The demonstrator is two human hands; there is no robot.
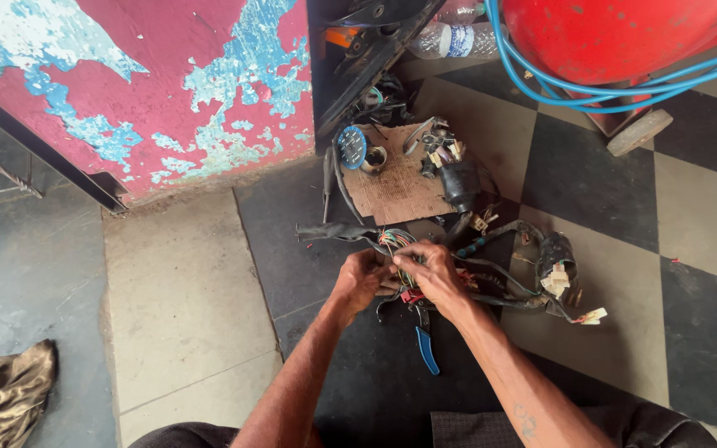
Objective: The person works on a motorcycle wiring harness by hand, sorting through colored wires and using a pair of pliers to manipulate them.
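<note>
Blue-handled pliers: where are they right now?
The pliers lie on the dark floor tile just below the right hand, between the person's forearms.

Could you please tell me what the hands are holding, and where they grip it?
Both the left hand and right hand pinch the wiring harness at its exposed coloured wires.

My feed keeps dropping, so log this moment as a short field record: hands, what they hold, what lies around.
left hand: gripping the wire bundle from the left
right hand: pinching the same coloured wires, close against the left hand
harness: black-taped, spread over the floor, white connectors at its ends
pliers: blue-handled, on the floor below the hands
cardboard: holds small parts
rag: far left
air hose: blue, coiled at a red tank
</note>
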